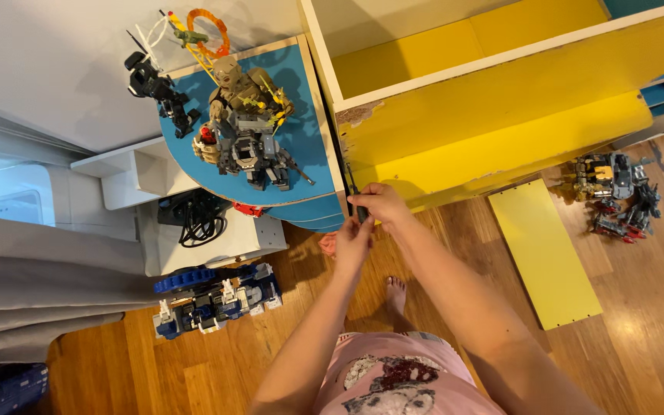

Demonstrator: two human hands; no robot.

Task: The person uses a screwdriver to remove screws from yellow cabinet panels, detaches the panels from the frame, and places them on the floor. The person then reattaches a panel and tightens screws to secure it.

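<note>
Both hands are meeting at the front corner of the yellow wooden cabinet, beside the blue rounded shelf. The right hand is closing its grip around a slim dark tool whose tip is pressing against the cabinet edge; the handle is mostly hidden. The left hand is curling just below, touching the right, and whether it is holding anything is impossible to tell.

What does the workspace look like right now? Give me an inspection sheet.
Surface: wooden floor; blue corner shelf.
Job's things: dark screwdriver at the yellow cabinet edge.
Clutter: toy robots on shelf, blue toy and more robots on floor, loose yellow panel.
Grippers: right hand holds the screwdriver; left hand touches below it.
Cables: black coil on white unit.
Surroundings: grey curtain.
</note>
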